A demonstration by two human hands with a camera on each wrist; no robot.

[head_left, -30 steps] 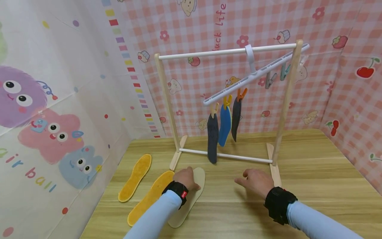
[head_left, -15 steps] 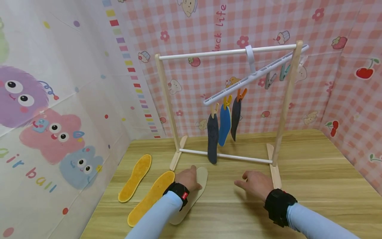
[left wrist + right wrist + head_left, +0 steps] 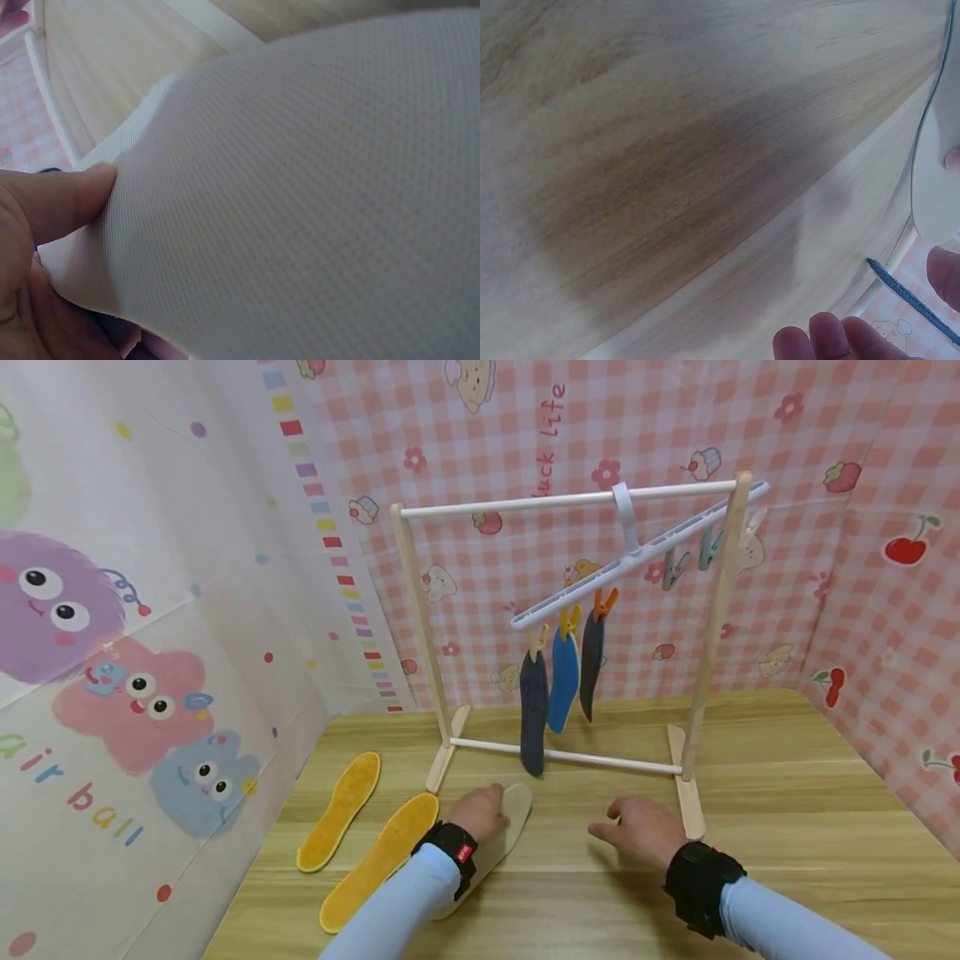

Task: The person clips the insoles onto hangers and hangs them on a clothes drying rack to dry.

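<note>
Fingers and thumb of the left hand (image 3: 478,814) pinch the cream insole (image 3: 300,202) from both sides, maybe so it won't slip, in front of the rack (image 3: 420,610), while the loose right hand (image 3: 641,831) holds nothing

Red lettering (image 3: 547,437) near the top centre of the head view reads "luck life", running upward on the pink checked cloth (image 3: 652,410). At lower left, multicoloured lettering (image 3: 78,797) slants down the white cloth (image 3: 225,527) and reads "air ball". Below centre, the black wristband (image 3: 442,837) bears a red tag (image 3: 464,852) with pale marks (too small to read).
</note>
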